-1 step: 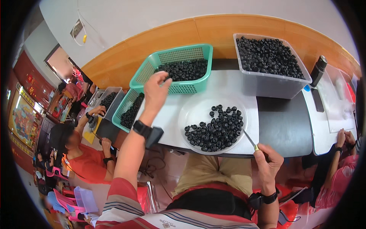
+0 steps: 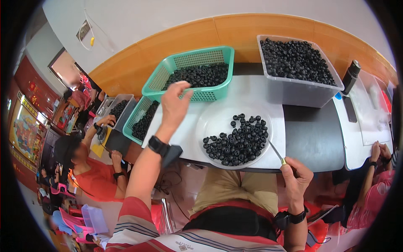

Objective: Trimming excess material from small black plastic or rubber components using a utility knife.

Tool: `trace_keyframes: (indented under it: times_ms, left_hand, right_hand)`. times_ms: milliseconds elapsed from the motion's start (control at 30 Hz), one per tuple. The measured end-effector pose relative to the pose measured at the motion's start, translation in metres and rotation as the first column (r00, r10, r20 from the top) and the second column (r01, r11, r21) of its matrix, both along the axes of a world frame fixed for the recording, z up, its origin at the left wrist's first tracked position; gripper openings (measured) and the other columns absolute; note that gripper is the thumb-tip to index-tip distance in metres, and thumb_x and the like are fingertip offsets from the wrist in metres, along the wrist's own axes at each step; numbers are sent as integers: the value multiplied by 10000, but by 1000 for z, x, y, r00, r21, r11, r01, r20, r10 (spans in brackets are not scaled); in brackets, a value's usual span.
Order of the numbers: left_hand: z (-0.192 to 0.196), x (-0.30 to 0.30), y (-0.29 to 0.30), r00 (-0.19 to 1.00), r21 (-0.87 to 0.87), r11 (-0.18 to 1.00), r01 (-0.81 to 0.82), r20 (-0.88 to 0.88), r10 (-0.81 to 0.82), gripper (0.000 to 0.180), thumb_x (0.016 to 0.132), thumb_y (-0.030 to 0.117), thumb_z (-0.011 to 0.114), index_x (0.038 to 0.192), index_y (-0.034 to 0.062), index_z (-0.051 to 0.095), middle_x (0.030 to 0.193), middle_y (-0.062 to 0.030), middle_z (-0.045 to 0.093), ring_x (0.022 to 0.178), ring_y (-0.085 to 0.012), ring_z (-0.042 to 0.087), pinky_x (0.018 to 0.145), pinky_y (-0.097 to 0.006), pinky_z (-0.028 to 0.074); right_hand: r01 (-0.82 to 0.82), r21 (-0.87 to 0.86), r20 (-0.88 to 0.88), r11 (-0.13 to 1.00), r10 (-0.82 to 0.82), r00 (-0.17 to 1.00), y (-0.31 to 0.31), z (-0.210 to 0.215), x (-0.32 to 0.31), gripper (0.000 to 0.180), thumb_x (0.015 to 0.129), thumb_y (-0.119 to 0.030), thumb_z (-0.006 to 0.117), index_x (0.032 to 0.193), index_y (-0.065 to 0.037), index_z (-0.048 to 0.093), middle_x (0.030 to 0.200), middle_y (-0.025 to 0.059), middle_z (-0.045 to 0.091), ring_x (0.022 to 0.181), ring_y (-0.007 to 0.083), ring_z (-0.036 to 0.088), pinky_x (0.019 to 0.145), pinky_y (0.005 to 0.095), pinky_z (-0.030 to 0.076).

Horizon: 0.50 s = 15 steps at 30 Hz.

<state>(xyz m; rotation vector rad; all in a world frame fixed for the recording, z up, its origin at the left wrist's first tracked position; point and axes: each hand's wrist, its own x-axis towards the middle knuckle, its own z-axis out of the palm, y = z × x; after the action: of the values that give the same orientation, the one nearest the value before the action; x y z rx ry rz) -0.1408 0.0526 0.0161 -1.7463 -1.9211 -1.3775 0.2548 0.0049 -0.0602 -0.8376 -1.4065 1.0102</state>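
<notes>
Reaching out with your left hand [image 2: 175, 105], you have it raised over the near rim of the green plastic mesh basket [image 2: 168, 67], which sits at the far left of the white tabletop [image 2: 268, 96] and holds a heap of small black rubber rings [image 2: 200, 75]. The fingers are curled together and point down; whether any rings are pinched between them cannot be told. Nothing in the scene reads as shifted from the other picture, which shows the same instant.

Your right hand [image 2: 296, 180] rests at the near right edge of the table, closed around a thin metal rod [image 2: 275, 152]. Its tip points into the clear round plastic plate [image 2: 210, 122] in front of you, where more black rings are piled. A clear rectangular plastic tub [image 2: 294, 92] of rings stands at the far right.
</notes>
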Motion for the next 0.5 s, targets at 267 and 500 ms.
trace_keyframes:
  times_ms: [267,500]
  left_hand:
    - [-30,73,-7,916,-365,850,381,23,-401,238,860,96,673,1082,12,676,998,-144,685,872,-272,665,766,-352,533]
    - [-37,80,20,908,-461,808,367,-12,-419,231,862,127,664,1062,16,694,978,-161,707,874,-297,681,781,-371,532]
  right_hand:
    - [-53,-34,-7,998,53,999,-3,1,-5,186,864,-49,736,1034,23,711,820,53,672,703,81,557,626,213,417]
    - [-51,-57,-7,997,51,999,-10,-2,0,193,868,-59,738,1040,25,711,828,57,672,720,91,566,648,217,423]
